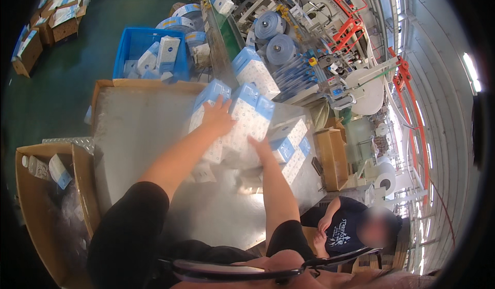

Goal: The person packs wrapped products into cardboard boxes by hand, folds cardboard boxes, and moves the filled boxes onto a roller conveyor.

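Note:
Two white, dotted tissue packs with pale blue ends stand side by side above the metal table (134, 124). My left hand (217, 119) spreads its fingers over the left pack (198, 114), with its thumb side against the right pack (246, 119). On the lower right edge of that right pack is my right hand (259, 147), thumb showing and most fingers hidden. The packs are held between both hands. Just beyond, another pack (255, 75) lies at the end of the green conveyor (229, 39). Several stacked packs (291, 147) sit right of my right hand.
A blue crate (122, 52) of packs stands beyond the table. Cardboard boxes are at left (85, 186) and right (332, 157). Machinery with film rolls (281, 49) fills the far right. A seated person (345, 227) is at the lower right.

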`<state>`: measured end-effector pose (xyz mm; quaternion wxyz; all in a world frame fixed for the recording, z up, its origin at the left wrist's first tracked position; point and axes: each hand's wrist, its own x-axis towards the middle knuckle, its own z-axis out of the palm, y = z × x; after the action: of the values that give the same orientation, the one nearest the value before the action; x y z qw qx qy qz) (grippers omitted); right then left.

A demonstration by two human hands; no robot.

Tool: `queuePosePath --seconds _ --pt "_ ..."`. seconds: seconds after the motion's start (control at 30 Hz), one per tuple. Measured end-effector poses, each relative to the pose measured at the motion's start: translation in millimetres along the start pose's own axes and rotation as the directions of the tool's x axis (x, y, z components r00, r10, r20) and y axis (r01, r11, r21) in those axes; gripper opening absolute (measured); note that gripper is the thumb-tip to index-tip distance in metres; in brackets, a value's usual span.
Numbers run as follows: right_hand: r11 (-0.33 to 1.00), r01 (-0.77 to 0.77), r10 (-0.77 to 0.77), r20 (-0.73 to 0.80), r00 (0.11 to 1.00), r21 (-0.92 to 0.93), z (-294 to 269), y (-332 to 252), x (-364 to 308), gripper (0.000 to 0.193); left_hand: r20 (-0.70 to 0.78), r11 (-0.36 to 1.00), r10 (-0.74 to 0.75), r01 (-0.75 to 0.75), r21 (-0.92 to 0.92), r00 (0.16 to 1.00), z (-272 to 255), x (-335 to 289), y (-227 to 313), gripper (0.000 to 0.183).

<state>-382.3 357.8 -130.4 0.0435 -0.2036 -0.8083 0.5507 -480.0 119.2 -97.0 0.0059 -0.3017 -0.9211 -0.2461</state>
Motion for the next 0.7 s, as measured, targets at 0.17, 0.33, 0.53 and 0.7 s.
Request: queuePosePath --seconds 0.17,0.33,0.53,0.7 --pt "0.949 -0.267 0.269 -0.009 0.963 -0.169 20 21 -139 0.086 0.14 0.984 0.177 -0.176 -0.016 0.974 -11 -101 3 0.033" --pt "0.994 -0.098 0.105 0.237 0.966 -0.043 22 46 -337 0.091 0.417 0.966 0.255 -0.248 -0.072 0.872 -55 -272 23 0.032" --pt "0.509 -0.811 0.529 0.638 0.56 0.289 30 86 -405 0.066 0.656 0.761 -0.095 0.48 -0.437 0.748 -37 -337 -31 0.064" --pt "0.556 -0.778 0.457 0.674 0.58 0.293 22 47 -412 0.07 0.793 0.449 0.007 0.706 -0.547 0.61 -38 -335 -28 0.074"
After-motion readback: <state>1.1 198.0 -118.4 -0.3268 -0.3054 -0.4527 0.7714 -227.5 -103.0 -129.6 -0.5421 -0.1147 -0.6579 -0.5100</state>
